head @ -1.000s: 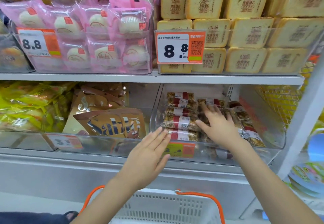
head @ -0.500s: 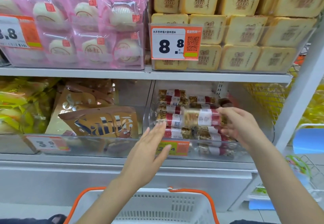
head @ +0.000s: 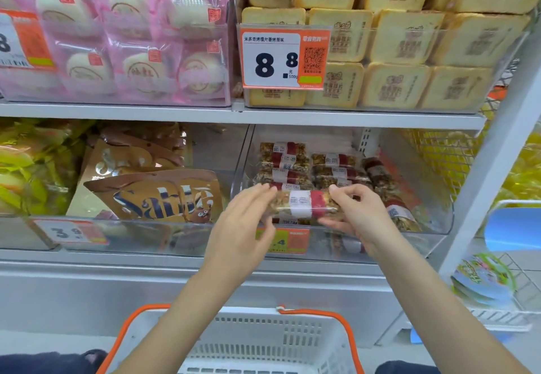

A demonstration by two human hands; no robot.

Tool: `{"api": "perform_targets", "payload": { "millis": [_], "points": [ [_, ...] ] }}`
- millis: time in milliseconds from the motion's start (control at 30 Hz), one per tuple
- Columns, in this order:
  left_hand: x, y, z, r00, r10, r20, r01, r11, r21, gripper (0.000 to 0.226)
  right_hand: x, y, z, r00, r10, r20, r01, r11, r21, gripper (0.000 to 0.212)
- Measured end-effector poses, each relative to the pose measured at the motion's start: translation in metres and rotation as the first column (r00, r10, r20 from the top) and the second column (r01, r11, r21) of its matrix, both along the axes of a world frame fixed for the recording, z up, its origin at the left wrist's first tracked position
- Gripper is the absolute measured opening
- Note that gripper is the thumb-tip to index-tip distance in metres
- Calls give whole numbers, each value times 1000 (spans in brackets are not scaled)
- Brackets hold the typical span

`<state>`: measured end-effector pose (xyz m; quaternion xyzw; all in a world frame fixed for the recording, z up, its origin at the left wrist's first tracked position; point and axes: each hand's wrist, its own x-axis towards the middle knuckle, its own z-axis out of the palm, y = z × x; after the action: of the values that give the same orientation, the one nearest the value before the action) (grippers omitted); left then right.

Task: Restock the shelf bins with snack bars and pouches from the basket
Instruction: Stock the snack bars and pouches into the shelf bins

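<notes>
- Left hand was loose, fingers straight, touching the snack bar at its left end, probably to steady it.
- Right hand pinched its right end, holding it level over the clear bin's near edge, likely for stacking.

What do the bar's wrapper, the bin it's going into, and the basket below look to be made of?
Snack bar: clear glossy film, likely plastic, since the nut filling shows through; a white and red label band wraps it. Bin: clear rigid plastic, probably acrylic; the stock shows through its glinting walls. Basket: white moulded plastic with slotted walls; orange handles, material unclear.
</notes>
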<state>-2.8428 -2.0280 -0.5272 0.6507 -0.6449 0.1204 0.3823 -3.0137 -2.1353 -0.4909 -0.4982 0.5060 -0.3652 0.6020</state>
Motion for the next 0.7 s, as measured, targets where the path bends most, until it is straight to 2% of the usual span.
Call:
{"api": "perform_targets", "payload": {
  "millis": [67, 100, 133, 200, 233, 267, 367, 433, 467, 533, 600, 700],
  "points": [
    [0, -3, -2, 983, -5, 181, -5, 999, 53, 43, 11, 3, 1, 990, 54, -127, -62, 996, -64, 25],
    [-1, -5, -3, 969, -15, 246, -14, 993, 115, 45, 16, 4, 0, 967, 74, -245, -107, 986, -125, 24],
    [-3, -8, -4, 953, -18, 303, -33, 986, 163, 48, 21, 7, 0, 911, 66, -408, -167, 962, -215, 24],
    [-9, -10, -8, 928, -2, 374, -98, 964, 248, 56, 30, 10, -6, 707, -67, -704, -330, 849, -412, 24],
    [-11, -11, -10, 923, 12, 385, -129, 952, 279, 60, 35, 12, -11, 613, -164, -773, -393, 785, -479, 24],
    [-13, -13, -13, 920, 24, 392, -154, 940, 303, 63, 39, 13, -14, 556, -238, -796, -426, 741, -519, 23],
    [-19, -11, -11, 917, 45, 397, -206, 905, 373, 73, 43, 15, -18, 448, -386, -806, -485, 653, -583, 19],
    [-21, -15, -5, 929, 42, 368, -204, 886, 416, 82, 41, 11, -19, 445, -395, -804, -521, 616, -591, 20],
    [-22, -17, -1, 931, 34, 363, -198, 884, 424, 79, 38, 8, -19, 486, -352, -800, -520, 620, -588, 20],
    [-24, -18, 11, 930, 73, 360, -217, 900, 377, 54, 31, 1, -19, 602, -157, -783, -505, 685, -525, 20],
    [-18, -23, 16, 943, 84, 323, -213, 896, 390, 29, 23, -8, -14, 684, 81, -725, -508, 765, -395, 26],
    [-5, -34, 25, 958, 89, 272, -218, 842, 494, 38, 15, -19, -10, 698, 220, -682, -536, 792, -294, 36]
  ]
}}
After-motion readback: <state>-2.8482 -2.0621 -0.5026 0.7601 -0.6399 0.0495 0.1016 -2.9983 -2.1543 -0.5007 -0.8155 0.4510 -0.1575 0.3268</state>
